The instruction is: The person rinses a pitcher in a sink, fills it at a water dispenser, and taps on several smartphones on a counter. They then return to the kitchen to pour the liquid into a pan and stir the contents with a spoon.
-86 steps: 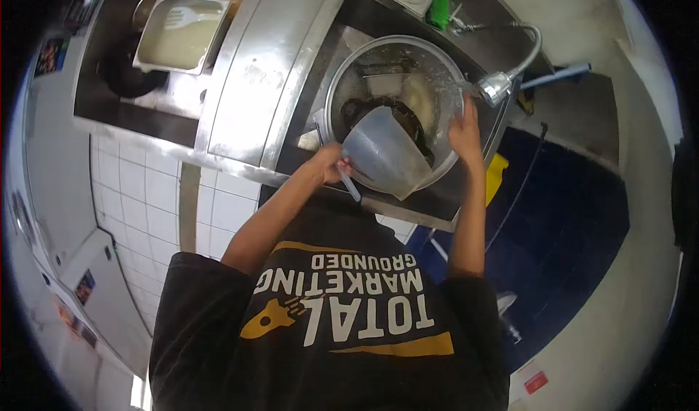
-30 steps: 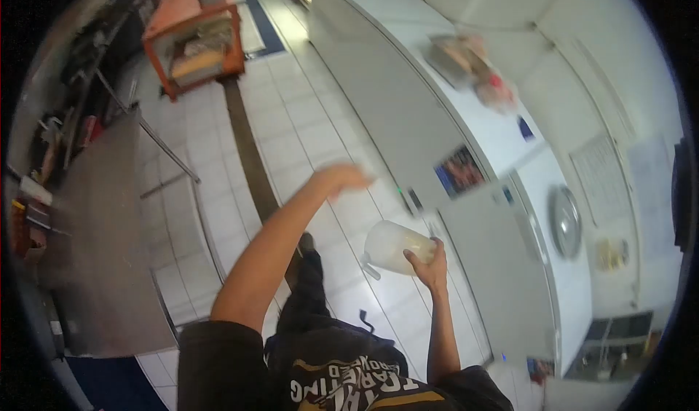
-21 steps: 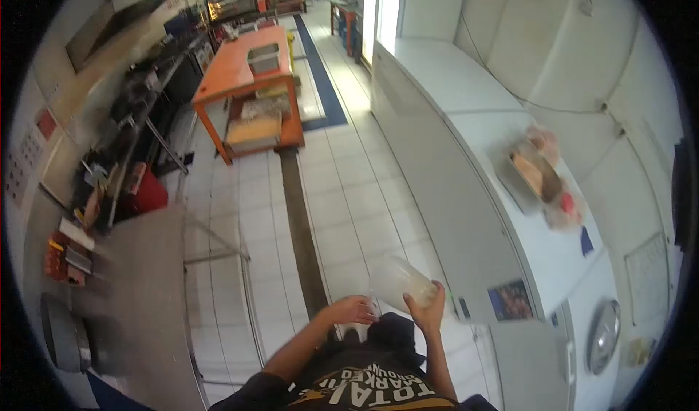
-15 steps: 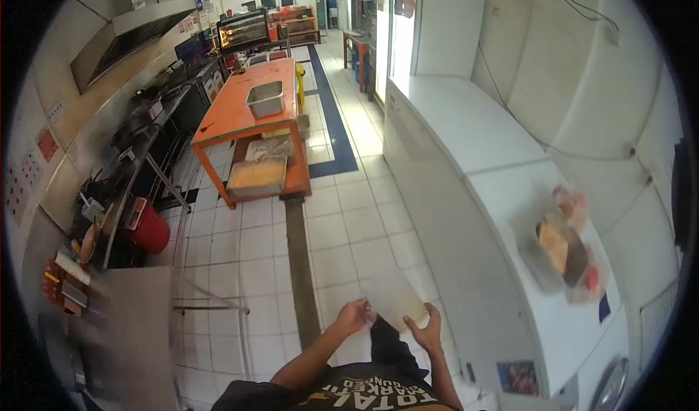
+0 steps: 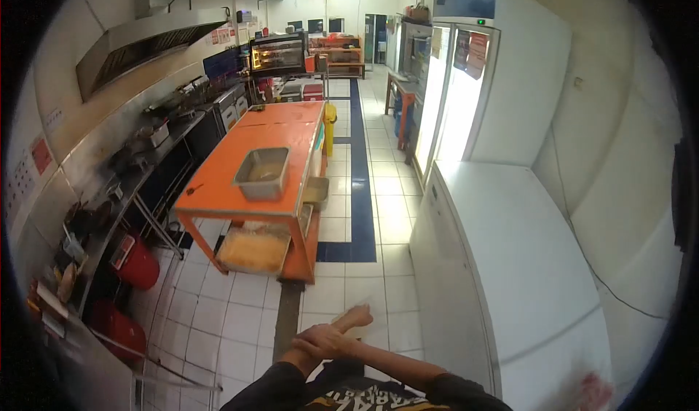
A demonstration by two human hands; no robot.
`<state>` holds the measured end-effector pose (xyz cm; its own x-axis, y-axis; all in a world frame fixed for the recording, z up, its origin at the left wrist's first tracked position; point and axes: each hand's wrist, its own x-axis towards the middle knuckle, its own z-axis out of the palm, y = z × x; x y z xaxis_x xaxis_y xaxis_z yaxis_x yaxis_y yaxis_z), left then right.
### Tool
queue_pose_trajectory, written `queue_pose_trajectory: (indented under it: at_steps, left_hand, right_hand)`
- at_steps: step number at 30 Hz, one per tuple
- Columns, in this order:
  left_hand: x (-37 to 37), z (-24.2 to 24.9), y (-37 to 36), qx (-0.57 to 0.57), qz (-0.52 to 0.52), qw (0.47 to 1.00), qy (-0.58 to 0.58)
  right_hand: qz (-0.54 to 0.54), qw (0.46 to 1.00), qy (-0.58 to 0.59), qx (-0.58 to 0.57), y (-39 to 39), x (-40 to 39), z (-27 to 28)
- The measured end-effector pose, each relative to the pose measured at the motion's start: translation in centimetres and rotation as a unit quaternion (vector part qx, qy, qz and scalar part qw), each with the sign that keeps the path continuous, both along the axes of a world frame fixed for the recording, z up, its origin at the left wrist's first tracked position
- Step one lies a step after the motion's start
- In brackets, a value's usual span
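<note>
My left hand (image 5: 355, 316) reaches forward over the tiled floor, low in the middle of the view. Its fingers are blurred by motion, and a faint see-through film, like thin clear plastic, shows at their tips. My right hand (image 5: 320, 340) crosses from the right and lies on my left forearm, its fingers wrapped round it just behind the wrist. Ahead of both hands stands an orange table (image 5: 280, 131) with a deep metal pan (image 5: 263, 187) on its top.
To my right runs a long white chest freezer (image 5: 520, 265), with an upright glass-door fridge (image 5: 502, 76) behind it. Stoves and a counter (image 5: 175, 136) line the left wall, near red bins (image 5: 137, 264). A tray of orange food (image 5: 253, 251) sits on the table's lower shelf.
The clear plastic stretched between both hands is now only faintly visible at the left fingertips. My right hand has moved left onto my left forearm. The view has tilted up and turned right.
</note>
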<state>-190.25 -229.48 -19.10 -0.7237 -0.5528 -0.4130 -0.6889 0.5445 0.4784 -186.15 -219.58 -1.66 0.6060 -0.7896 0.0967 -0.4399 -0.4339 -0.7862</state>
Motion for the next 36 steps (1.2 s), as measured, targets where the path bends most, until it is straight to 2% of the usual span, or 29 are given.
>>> queue_pose_trajectory:
  at_steps: [1, 3, 5, 7, 9, 10, 11, 12, 13, 15, 16, 17, 20, 21, 24, 25, 28, 29, 32, 34, 36]
  left_hand:
    - [-1.9, -0.3, -3.9, 0.016, -0.005, 1.0, -0.017]
    - [-6.5, -0.3, -12.4, 0.003, -0.007, 1.0, 0.003]
    - [-10.9, 1.0, -19.8, -0.003, -0.015, 0.999, -0.031]
    - [-15.2, 2.3, -27.2, -0.007, -0.02, 0.998, -0.054]
    - [-19.5, 3.2, -34.5, -0.01, -0.025, 0.998, -0.048]
    - [-21.8, 3.1, -38.5, -0.012, -0.025, 0.999, -0.043]
    - [-24.3, 2.9, -42.3, -0.013, -0.024, 0.999, -0.038]
    - [-26.7, 2.8, -46.1, -0.012, -0.02, 0.999, -0.034]
    - [-28.8, 2.6, -49.9, -0.009, -0.017, 0.999, -0.033]
    - [-32.7, 3.1, -57.9, -0.004, -0.006, 0.999, -0.034]
    - [-34.6, 3.4, -61.8, -0.001, 0.002, 0.999, -0.039]
    - [-36.2, 3.7, -65.5, 0.009, 0.006, 0.999, -0.042]
    - [-41.4, 5.7, -77.0, 0.035, 0.019, 0.998, -0.048]
    - [-43.1, 5.6, -81.2, 0.035, 0.025, 0.998, -0.043]
    - [-47.0, 3.6, -93.3, -0.022, 0.081, 0.996, -0.024]
    - [-48.6, 4.8, -97.0, -0.037, 0.062, 0.997, -0.027]
    - [-53.9, 4.1, -108.9, -0.07, 0.053, 0.996, -0.019]
    - [-55.7, 3.4, -113.1, -0.078, 0.039, 0.996, -0.003]
    - [-60.9, 5.4, -124.6, -0.062, 0.036, 0.997, 0.003]
    - [-65.6, 5.9, -131.8, -0.058, 0.016, 0.998, 0.004]
    - [-70.4, 4.8, -140.4, -0.068, -0.008, 0.998, 0.007]
  right_hand:
    - [0.031, 0.999, 0.007, 0.017, -3.1, -0.8, 2.5]
    - [0.09, 0.993, -0.073, -0.02, -10.2, -3.8, 5.9]
    - [0.013, 0.991, -0.106, -0.076, -18.0, -8.8, 3.2]
    - [-0.089, 0.987, -0.077, -0.107, -26.7, -14.4, -2.3]
    - [-0.155, 0.981, 0.047, -0.106, -35.8, -23.0, -5.6]
    - [-0.206, 0.974, 0.09, -0.035, -39.7, -27.5, -6.2]
    - [-0.188, 0.972, 0.105, -0.095, -44.0, -32.4, -4.8]
    - [-0.228, 0.964, 0.093, -0.1, -48.0, -35.4, -7.2]
    - [-0.195, 0.974, 0.09, -0.075, -52.2, -37.3, -8.4]
    - [-0.141, 0.98, 0.103, -0.101, -59.7, -39.8, -10.1]
    - [-0.12, 0.973, 0.118, -0.157, -63.7, -40.8, -10.1]
    - [-0.097, 0.986, 0.012, -0.138, -66.4, -41.9, -4.6]
    - [-0.052, 0.996, -0.007, -0.074, -77.5, -45.2, -1.7]
    - [-0.04, 0.998, -0.036, -0.043, -81.2, -47.2, 0.8]
    - [-0.006, 0.998, 0.026, -0.053, -94.9, -52.5, -2.1]
    - [-0.001, 0.997, 0.042, -0.069, -99.3, -54.5, -1.2]
    - [0.017, 0.993, 0.012, -0.115, -113.0, -59.1, -2.9]
    - [0.01, 0.994, -0.035, -0.104, -117.0, -60.5, -2.7]
    - [-0.026, 0.989, -0.057, -0.131, -129.3, -65.6, -3.0]
    - [-0.092, 0.982, -0.059, -0.153, -136.1, -69.3, -1.6]
    - [-0.136, 0.977, -0.055, -0.154, -143.4, -74.0, -0.8]
